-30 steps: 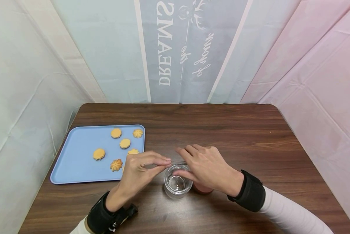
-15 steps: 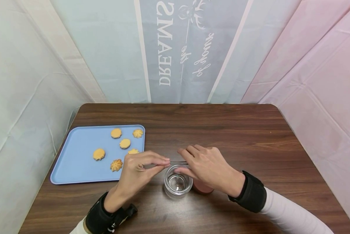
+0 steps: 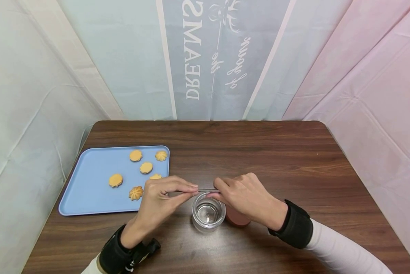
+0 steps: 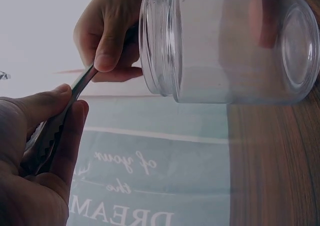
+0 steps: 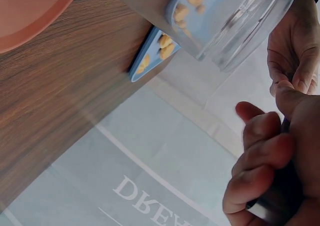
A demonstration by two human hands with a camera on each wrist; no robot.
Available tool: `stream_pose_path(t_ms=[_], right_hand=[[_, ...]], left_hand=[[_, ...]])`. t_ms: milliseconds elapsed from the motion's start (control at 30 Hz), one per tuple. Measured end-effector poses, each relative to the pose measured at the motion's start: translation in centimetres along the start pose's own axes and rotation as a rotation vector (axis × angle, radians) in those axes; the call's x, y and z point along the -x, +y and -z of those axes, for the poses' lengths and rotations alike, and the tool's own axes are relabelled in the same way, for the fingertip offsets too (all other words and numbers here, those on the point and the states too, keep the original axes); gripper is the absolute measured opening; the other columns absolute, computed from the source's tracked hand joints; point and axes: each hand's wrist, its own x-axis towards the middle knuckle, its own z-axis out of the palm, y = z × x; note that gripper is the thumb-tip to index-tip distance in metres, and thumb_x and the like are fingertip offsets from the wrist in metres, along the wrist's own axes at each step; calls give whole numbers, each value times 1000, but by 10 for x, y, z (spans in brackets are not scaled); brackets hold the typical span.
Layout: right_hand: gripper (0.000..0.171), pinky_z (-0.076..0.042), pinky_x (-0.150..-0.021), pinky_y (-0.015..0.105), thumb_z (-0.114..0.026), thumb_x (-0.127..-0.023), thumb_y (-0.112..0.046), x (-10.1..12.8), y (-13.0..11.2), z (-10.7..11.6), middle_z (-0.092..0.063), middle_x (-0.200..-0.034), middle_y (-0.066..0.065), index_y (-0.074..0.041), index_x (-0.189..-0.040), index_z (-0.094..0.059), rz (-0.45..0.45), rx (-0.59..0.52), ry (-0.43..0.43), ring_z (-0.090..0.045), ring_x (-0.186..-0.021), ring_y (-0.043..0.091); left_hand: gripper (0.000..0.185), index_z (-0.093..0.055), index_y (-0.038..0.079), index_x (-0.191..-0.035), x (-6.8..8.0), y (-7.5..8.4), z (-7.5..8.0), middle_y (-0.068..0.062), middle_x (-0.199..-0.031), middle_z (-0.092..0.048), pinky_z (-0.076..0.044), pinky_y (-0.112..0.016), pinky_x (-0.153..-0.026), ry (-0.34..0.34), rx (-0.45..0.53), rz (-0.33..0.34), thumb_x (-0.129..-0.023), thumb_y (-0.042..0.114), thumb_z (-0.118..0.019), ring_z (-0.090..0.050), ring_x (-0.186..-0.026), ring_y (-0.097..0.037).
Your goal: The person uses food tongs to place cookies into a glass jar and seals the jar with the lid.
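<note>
A pair of metal tongs (image 3: 206, 190) with serrated ends lies crosswise just above the far rim of a clear glass jar (image 3: 204, 227). My left hand (image 3: 163, 198) pinches the serrated end (image 4: 56, 126) between thumb and fingers. Curled round the dark handle end (image 5: 277, 198) is my right hand (image 3: 247, 196), which hides most of that part. The jar stands upright and uncovered on the table, with no cookies visible inside. Partly under my right hand, a reddish-brown round lid (image 3: 238, 217) lies beside the jar.
A blue tray (image 3: 88, 198) on the left of the brown wooden table (image 3: 276, 152) bears several cookies (image 3: 135, 193), some partly hidden by my left hand. Fabric hangings enclose the back and sides of the table.
My right hand's fingers have closed from a looser, more extended pose to a curled grip round the tongs' handle end. My left hand keeps its pinch almost in place; jar and tray have not moved.
</note>
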Motion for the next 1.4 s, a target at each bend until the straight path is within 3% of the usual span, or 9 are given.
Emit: stream_pose_path(t_ms=[333,767,1400], right_hand=[[51,-10,-43,21,-37,-116,-44,-1,4,1,-24,-60,-11,-15,-75,-41,70,-15,16,-8,-53,2],[56,-12,-41,23,-29,-116,-46,-2,5,4,-20,-59,-10,-15,-71,-40,87,1,27,-8,-53,2],[53,-9,-45,22,-35,-116,-46,-1,5,5,-19,-62,-11,-16,-72,-40,94,-2,1,-7,-54,2]], left_hand=[[24,-83,5,-91,-2,0,1,-7,-90,-81,-62,-24,-78,2,0,4,-76,-13,-87,-78,-83,-18],[23,-84,5,-91,0,1,-1,-6,-90,-81,-62,-24,-77,1,7,9,-76,-12,-88,-78,-82,-17],[25,-84,8,-93,0,3,-2,-5,-92,-81,-61,-23,-76,6,-37,13,-75,-9,-90,-77,-84,-16]])
